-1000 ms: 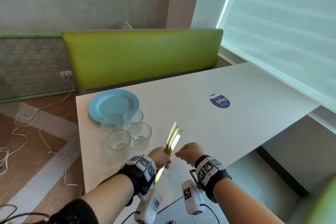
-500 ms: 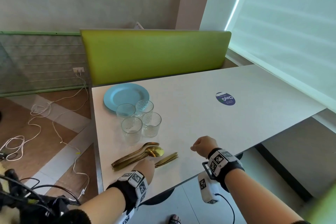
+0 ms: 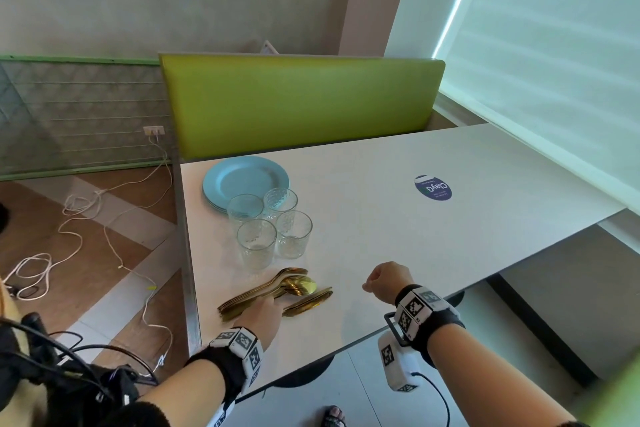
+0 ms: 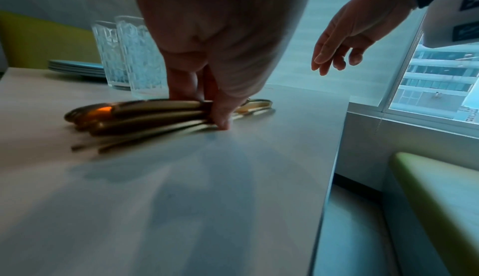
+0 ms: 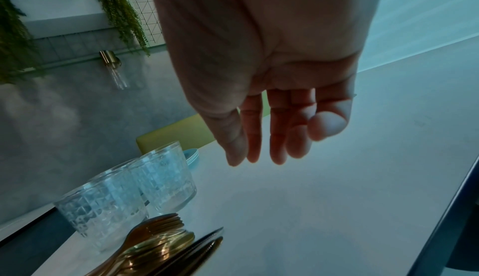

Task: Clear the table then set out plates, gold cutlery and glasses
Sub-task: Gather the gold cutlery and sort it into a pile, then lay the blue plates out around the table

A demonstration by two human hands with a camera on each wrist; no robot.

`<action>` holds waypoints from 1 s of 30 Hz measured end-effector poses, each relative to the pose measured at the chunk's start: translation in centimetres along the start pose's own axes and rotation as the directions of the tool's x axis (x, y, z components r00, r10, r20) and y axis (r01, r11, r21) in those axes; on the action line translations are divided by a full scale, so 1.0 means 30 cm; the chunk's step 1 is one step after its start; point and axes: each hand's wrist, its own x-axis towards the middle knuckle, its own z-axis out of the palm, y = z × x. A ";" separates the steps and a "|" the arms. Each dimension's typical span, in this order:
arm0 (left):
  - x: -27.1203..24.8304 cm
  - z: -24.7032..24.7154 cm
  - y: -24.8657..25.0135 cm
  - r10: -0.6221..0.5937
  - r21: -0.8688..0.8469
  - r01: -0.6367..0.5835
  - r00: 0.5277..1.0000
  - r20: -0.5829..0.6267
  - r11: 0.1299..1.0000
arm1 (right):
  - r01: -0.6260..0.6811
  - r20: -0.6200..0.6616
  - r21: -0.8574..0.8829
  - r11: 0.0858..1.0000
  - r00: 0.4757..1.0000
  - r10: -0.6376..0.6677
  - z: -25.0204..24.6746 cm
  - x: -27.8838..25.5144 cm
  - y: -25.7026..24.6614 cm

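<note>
1. Your head view is bright and evenly lit; daylight enters through the white roller blind [image 3: 554, 45] on your right, with a glowing strip along its left edge.
2. The pale rectangular table top [image 3: 398, 225] carries only soft, faint shadows beneath the clear patterned glass tumblers [image 3: 273, 229].
3. Straight lines bow toward the edges of every view, most strongly in your wrist views.
4. Your wrist views are dim, blue-tinted and backlit, so the left hand [image 4: 220, 40] and right hand [image 5: 264, 71] appear as dark, soft shapes.
5. The shiny gold cutlery bundle [image 4: 145, 116] smears with motion blur and shows one orange glint.
</note>
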 end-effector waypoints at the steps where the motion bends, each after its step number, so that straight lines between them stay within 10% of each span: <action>1: -0.001 -0.005 0.001 -0.009 0.026 0.009 1.000 0.002 1.000 | 0.004 0.003 -0.006 1.000 1.000 -0.004 -0.001 0.004 -0.001; 12: 0.002 -0.072 0.030 0.061 0.132 -0.045 0.990 -0.124 0.990 | 0.053 0.012 -0.067 0.996 0.999 -0.052 -0.044 0.066 -0.041; 19: 0.030 -0.299 0.023 0.172 0.022 -0.185 0.857 -0.486 0.982 | 0.107 0.056 -0.128 0.986 0.993 -0.101 -0.116 0.115 -0.119; 25: 0.209 -0.618 -0.083 -0.260 -0.494 -0.092 0.759 -0.597 0.865 | 0.123 0.106 0.001 0.992 0.987 -0.123 -0.180 0.249 -0.166; 30: 0.402 -0.791 -0.309 -0.407 -0.598 0.108 0.826 -0.391 0.794 | 0.168 0.181 -0.051 0.984 0.971 -0.156 -0.229 0.433 -0.238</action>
